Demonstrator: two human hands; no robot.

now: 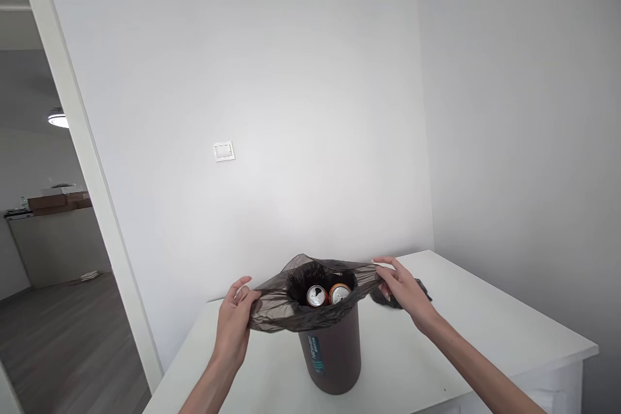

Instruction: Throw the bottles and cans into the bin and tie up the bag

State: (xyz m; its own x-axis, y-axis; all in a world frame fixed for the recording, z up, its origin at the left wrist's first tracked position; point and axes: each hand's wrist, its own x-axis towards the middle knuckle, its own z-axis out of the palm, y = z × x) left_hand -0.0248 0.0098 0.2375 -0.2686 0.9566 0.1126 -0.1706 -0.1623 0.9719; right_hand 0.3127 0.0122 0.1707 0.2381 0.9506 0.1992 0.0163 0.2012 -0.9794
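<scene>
A dark trash can [334, 362] with a teal label stands on the white cabinet top. Its black trash bag [284, 318] is pulled out wide over the rim to both sides. My left hand [236, 315] pinches the bag's left edge between thumb and fingers. On the opposite side my right hand [400, 290] grips the bag's right edge, stretching it taut. Inside the bag, two drink cans sit upright side by side: an opened can [317, 296] and an orange-rimmed can [339, 293]. Whatever lies deeper in the bag is hidden.
Behind my right hand, a crumpled black plastic piece [424, 290] lies on the white cabinet top [495, 317]. The wall behind carries a light switch [224, 151]. A doorway [72, 110] at left shows another room with boxes [58, 200] on a counter.
</scene>
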